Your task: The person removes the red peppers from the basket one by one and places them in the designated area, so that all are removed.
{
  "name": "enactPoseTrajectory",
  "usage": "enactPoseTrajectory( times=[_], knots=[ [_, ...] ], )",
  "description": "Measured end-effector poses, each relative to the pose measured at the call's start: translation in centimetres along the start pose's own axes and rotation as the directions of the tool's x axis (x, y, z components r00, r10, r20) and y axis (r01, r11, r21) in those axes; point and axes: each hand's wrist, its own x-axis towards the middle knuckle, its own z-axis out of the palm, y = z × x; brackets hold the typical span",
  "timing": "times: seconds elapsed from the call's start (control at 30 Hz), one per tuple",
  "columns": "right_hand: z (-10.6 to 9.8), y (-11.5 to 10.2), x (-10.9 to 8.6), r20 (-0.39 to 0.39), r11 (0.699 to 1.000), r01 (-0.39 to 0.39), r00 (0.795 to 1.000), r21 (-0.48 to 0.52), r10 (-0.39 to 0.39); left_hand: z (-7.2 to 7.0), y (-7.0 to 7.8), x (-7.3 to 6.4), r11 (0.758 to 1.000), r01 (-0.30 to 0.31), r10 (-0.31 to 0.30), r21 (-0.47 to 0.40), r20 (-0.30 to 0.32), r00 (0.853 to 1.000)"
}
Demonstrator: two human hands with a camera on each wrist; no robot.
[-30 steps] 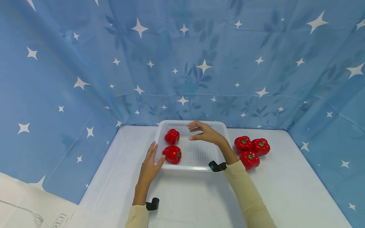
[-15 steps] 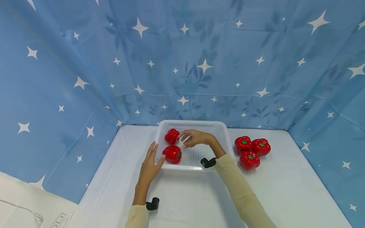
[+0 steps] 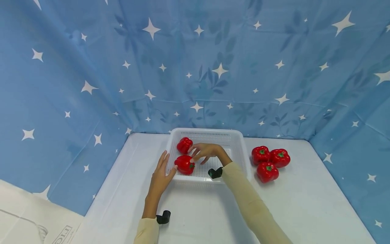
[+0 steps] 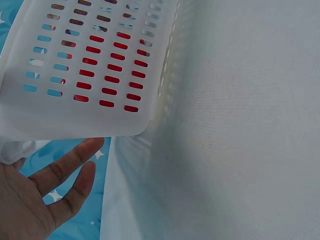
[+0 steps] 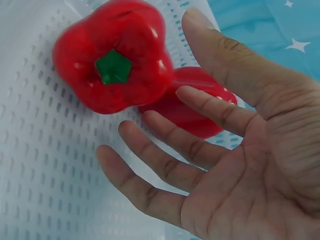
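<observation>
Inside a white perforated plastic basket point(image 3: 210, 130) lie two red bell peppers. The nearer bell pepper point(image 3: 184, 165) shows its green stem toward the right hand, and the farther bell pepper point(image 3: 184, 145) sits just behind it. My right hand point(image 3: 206, 151) hovers over the basket beside both peppers, with fingers spread and pointing left. In the right wrist view its fingertips overlap the farther pepper, and nothing is held. My left hand point(image 3: 160, 176) rests at the basket's left side, thumb at the rim. Two relaxed fingers point(image 4: 72, 202) show outside the wall in the left wrist view.
Three more red bell peppers point(image 3: 267, 172) stand grouped on the white table point(image 3: 304, 200) to the basket's right. A blue star-patterned curtain point(image 3: 219, 84) encloses the back and sides. A printed carton point(image 3: 36, 217) shows at lower left.
My right hand has moved left and down from over the basket's middle to beside the two peppers. The left hand and all peppers keep their places.
</observation>
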Motion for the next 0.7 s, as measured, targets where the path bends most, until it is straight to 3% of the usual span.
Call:
enactPoseTrajectory(
  times=[0.27, 0.7],
  knots=[
    [0.8, 0.0, 1.0, 0.005, 0.995, -0.091, 0.996, 0.040, 0.091, 0.0, 0.2, 0.0, 1.000, 0.024, -0.024, -0.006, 0.020, 1.000],
    [1.3, -0.5, 2.1, 0.054, 0.990, -0.135, 0.990, 0.050, 0.132, -0.1, 0.1, 0.0, 1.000, 0.006, -0.006, 0.003, 0.005, 1.000]
  ],
)
